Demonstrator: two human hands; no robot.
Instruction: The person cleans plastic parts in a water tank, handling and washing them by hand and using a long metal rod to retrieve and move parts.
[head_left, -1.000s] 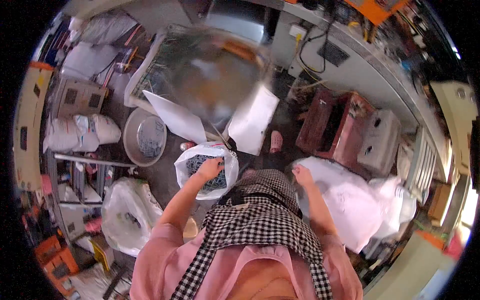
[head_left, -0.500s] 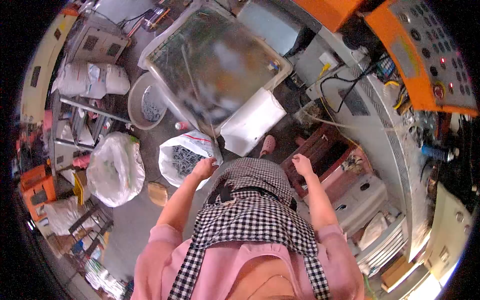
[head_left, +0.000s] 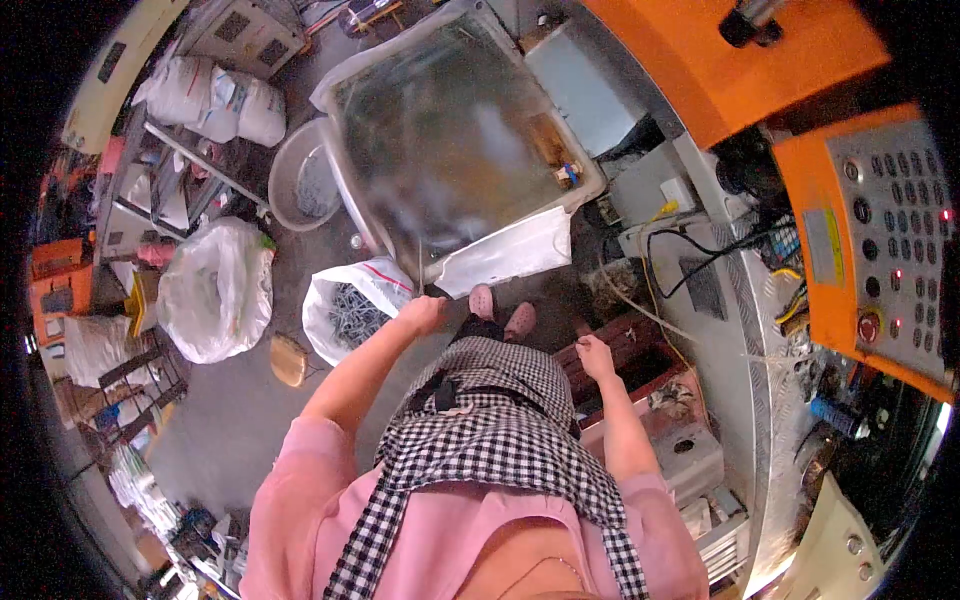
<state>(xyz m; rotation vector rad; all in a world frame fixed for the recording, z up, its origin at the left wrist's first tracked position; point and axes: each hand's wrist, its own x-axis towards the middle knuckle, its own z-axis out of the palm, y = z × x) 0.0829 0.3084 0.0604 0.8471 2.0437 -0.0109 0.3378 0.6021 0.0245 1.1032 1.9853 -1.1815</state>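
Observation:
My left hand (head_left: 424,314) is closed, its fingers curled down, just right of a white sack (head_left: 320,322) filled with grey pieces (head_left: 352,318). Whether it holds anything is hidden from this angle. My right hand (head_left: 596,357) is also closed, with thumb and fingers together, above the reddish metal frame (head_left: 632,338). Anything in it is too small to make out. Ahead of me stands a large tank (head_left: 590,192) of murky water, with a white sheet (head_left: 515,252) along its near edge.
A pale tub (head_left: 283,200) with grey pieces and a lined white sack (head_left: 215,325) stand to the left. On the floor lies a brown lid-like piece (head_left: 290,362). An orange control panel (head_left: 825,240) with cables (head_left: 690,238) rises at the right. Full sacks (head_left: 180,95) lie at the back left.
The view has turned and shifted, showing both pink shoes instead of one. My left hand now shows apart from the sack's rim it overlapped. Both hands stay closed.

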